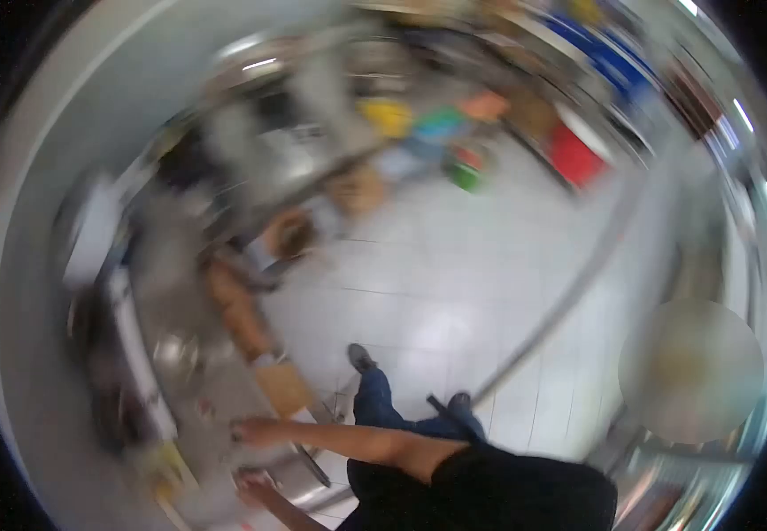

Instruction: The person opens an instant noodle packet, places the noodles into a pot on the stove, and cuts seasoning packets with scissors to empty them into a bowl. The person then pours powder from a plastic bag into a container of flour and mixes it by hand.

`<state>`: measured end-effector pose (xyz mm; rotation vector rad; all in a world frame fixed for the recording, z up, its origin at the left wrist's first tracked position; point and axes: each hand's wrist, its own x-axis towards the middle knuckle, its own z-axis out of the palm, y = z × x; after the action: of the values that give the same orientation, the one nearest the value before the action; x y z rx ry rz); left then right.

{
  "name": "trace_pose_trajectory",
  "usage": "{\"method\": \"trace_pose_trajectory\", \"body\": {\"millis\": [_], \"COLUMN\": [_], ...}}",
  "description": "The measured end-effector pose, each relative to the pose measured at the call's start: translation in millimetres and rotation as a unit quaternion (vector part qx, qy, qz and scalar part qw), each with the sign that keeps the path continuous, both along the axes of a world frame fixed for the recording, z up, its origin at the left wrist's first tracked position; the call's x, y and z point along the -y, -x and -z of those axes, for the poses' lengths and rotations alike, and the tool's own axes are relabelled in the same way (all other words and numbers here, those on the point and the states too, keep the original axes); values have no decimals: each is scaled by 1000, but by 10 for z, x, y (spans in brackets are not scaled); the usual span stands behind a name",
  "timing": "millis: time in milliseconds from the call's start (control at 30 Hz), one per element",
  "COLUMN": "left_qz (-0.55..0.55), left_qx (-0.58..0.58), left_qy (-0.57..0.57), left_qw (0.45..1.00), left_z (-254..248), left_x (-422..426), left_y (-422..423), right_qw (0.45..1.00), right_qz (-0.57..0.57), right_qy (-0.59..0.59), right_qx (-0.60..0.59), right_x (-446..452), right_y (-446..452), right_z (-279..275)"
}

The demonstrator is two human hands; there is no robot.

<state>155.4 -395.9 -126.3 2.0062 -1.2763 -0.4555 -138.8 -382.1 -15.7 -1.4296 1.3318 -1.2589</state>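
Observation:
Both of my hands reach over the metal counter (224,380) at the lower left, and motion smears them. One hand, at the end of the upper arm, is my right hand (255,431); a small dark thing shows at its fingertips, too blurred to name. Just below it, my left hand (258,487) is over the counter near a metal tray or sink edge (299,476). Its fingers are smeared, and I cannot make out whether it holds anything.
Cardboard boxes (282,388) line the counter's floor side. A red container (574,152) and a green-and-red container (467,168) stand farther off. A round pale surface (691,372) is at the right. White floor tiles (454,265) lie between.

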Motion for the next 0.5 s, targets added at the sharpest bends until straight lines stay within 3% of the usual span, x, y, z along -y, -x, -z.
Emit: {"method": "trace_pose_trajectory", "body": {"millis": [33, 100, 167, 200, 233, 267, 300, 333, 367, 400, 433, 467, 500], "left_qz": [38, 205, 417, 506, 594, 643, 683, 768, 829, 865, 890, 919, 937], "left_qx": [8, 37, 77, 80, 58, 0, -62, -44, -22, 16, 48, 89, 124], "left_qy": [-47, -148, -227, -255, -270, -278, -290, -328, -362, -372, -377, -340, -305], "left_qw": [998, 967, 877, 820, 755, 713, 668, 549, 426, 337, 252, 177, 116], "left_z": [-138, -70, -16, -32, -67, -328, -572, -644, -705, -832, -971, -962, -950], "left_x": [-210, -633, -1107, -1521, -1985, -2687, -3520, -4024, -4530, -4994, -5437, -5972, -6417], "left_y": [350, 874, 1590, 2028, 2486, 2880, 3138, 3353, 3548, 3703, 3731, 3828, 3807], "right_qw": [999, 983, 953, 895, 796, 649, 429, 186, 39, -11, -90, -207, -283], "right_qz": [27, 48, 256, 422, 558, 707, 855, 938, 961, 958, 984, 967, 916], "right_qy": [-36, 122, 159, 42, -83, -251, -282, -292, -271, -277, -141, -134, -258], "right_qx": [-31, -126, -38, -140, -220, -124, -67, -8, -17, 69, 67, -67, -116], "right_x": [-303, -1139, -2858, -3816, -4722, -5851, -6924, -7926, -8796, -9436, -9759, -10019, -10077], "right_y": [152, 778, 1317, 1498, 1419, 1229, 855, 317, -403, -1084, -1877, -2534, -3086], "right_z": [103, 554, 869, 1293, 1811, 1896, 1734, 1524, 1257, 801, 347, -104, -767]}}
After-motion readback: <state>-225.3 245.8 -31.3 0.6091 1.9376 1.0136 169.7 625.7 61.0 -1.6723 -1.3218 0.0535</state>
